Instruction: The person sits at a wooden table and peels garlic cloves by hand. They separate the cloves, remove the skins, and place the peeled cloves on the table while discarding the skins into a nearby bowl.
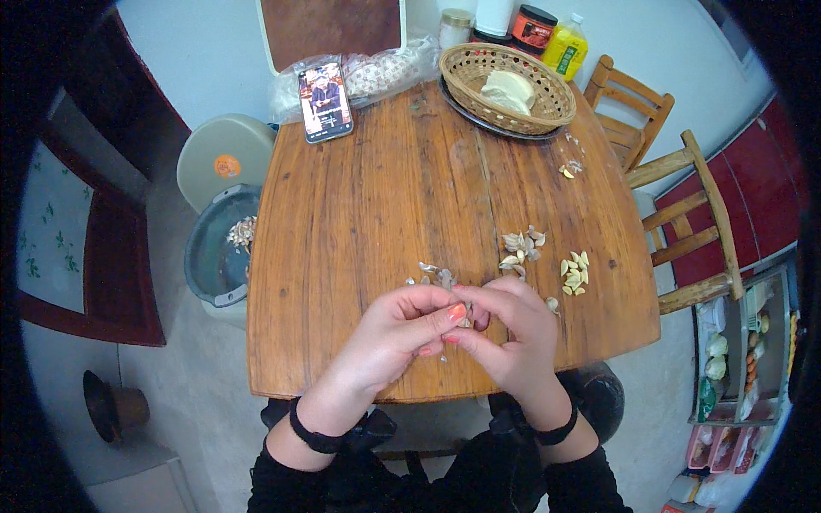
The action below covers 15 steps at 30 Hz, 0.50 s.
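Over the near part of the wooden table, my left hand [410, 324] and my right hand [513, 327] meet with fingertips pinched together. Between them is a small garlic clove [467, 322], mostly hidden by the fingers. Papery garlic skins [442, 277] lie just beyond my fingertips. Past my right hand sits a loose pile of unpeeled garlic cloves [523, 247]. To the right of that pile, several peeled garlic cloves [575, 274] are grouped together. One unpeeled clove [552, 305] rests close beside my right hand.
The wooden table [359, 224] carries a phone [326, 102] propped on a plastic-wrapped bundle [391, 70]. A wicker basket [462, 102] holding pale pieces stands at the back. Left of the table, a basin [208, 256] contains garlic. Wooden chairs [699, 218] stand at right.
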Each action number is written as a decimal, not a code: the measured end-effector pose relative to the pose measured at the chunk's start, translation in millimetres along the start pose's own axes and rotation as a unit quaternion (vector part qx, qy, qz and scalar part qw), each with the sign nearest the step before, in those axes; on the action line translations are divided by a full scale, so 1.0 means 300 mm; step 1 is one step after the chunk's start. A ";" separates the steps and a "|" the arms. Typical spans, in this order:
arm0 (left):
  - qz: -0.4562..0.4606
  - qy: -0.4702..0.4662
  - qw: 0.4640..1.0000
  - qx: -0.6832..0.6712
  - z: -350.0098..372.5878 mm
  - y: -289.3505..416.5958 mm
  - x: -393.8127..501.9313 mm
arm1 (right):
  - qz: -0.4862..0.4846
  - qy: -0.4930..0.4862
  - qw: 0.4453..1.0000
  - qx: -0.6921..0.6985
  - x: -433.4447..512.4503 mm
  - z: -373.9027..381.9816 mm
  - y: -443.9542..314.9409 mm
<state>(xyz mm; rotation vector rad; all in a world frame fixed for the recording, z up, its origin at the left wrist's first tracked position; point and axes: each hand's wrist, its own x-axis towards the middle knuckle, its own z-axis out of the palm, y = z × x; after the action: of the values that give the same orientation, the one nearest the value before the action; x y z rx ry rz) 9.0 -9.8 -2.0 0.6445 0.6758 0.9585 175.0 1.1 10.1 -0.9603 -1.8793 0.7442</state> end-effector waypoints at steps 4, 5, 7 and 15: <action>-0.037 -0.018 0.999 -0.023 -0.005 -0.001 0.000 | -0.011 0.006 1.000 0.027 0.000 -0.001 0.009; -0.045 -0.030 0.998 -0.035 -0.006 -0.001 -0.001 | -0.014 0.008 0.999 0.030 -0.001 -0.002 0.011; -0.060 -0.043 0.996 -0.054 -0.011 0.000 0.001 | -0.018 0.009 1.000 0.023 -0.004 -0.004 0.013; -0.091 -0.103 0.984 -0.117 -0.032 -0.015 0.015 | -0.016 0.009 1.000 0.019 -0.004 -0.010 0.012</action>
<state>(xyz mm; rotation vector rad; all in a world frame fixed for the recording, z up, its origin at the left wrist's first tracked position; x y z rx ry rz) 5.9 -5.7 -12.3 0.4577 0.4222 0.7733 179.2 2.4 8.0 -0.9092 -1.8541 0.7472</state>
